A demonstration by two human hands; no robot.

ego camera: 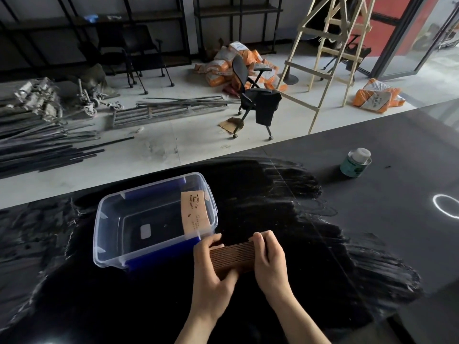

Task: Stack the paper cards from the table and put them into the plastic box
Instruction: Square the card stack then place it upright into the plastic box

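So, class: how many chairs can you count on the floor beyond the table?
2: a black office chair near the orange sacks, and a dark chair by the shelving. Others may be hidden in shadow.

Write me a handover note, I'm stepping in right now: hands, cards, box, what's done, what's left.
Left hand and right hand: both grip the card stack at its ends, edge up, above the table, just right of the box.
Box: open, no lid on it; one card leans inside against its right wall.
Done: cards gathered into a stack.
Left: put the stack in the box.
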